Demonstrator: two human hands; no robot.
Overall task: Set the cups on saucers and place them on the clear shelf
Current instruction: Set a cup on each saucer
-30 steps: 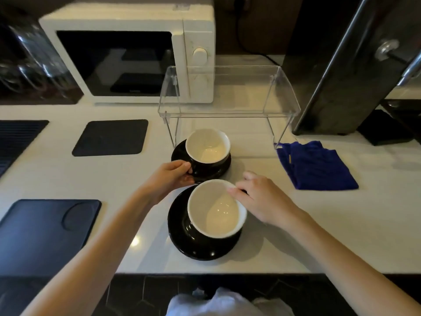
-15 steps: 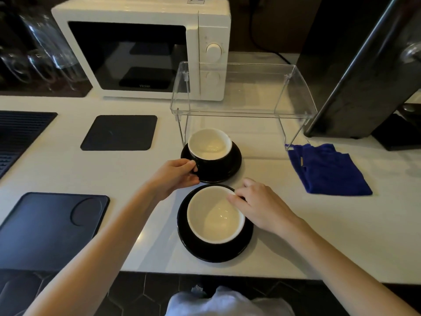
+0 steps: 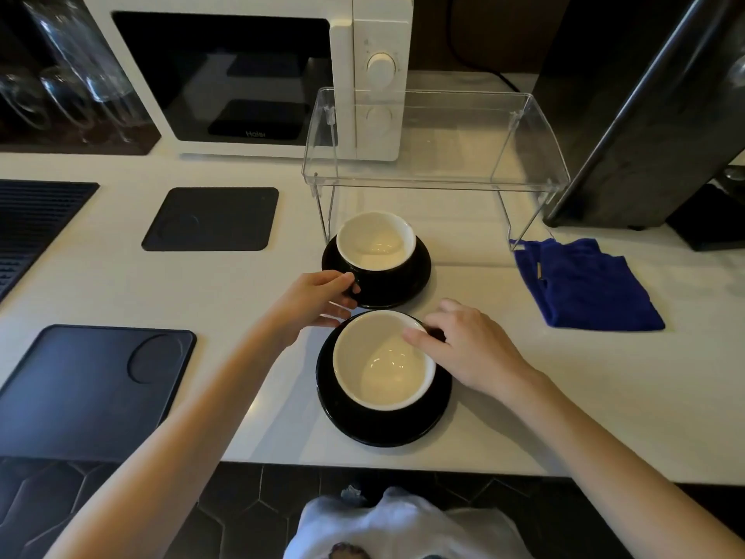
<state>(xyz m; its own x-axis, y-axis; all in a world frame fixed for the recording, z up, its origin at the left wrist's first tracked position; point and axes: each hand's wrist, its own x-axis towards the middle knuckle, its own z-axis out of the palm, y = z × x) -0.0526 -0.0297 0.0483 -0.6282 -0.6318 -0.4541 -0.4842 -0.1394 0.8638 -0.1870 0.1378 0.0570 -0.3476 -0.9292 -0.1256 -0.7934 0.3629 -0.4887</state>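
Observation:
Two black cups with cream insides sit on black saucers on the white counter. The far cup [image 3: 377, 246] rests on the far saucer [image 3: 419, 276], just in front of the clear shelf [image 3: 435, 171]. My left hand [image 3: 310, 300] pinches that cup's handle at its left side. The near cup [image 3: 383, 361] stands on the near saucer [image 3: 383, 427] close to the counter's front edge. My right hand [image 3: 463, 349] grips its rim and handle at the upper right. The shelf's top holds nothing.
A white microwave [image 3: 250, 70] stands behind the shelf. A blue cloth [image 3: 580, 288] lies to the right, beside a dark appliance [image 3: 645, 115]. Black mats [image 3: 211, 219] and a dark tray [image 3: 84, 389] lie to the left. Glasses [image 3: 60, 66] stand at the back left.
The near cup was tilted and raised a second ago; it now sits level and centred on its saucer. My left hand stays at the far cup's handle.

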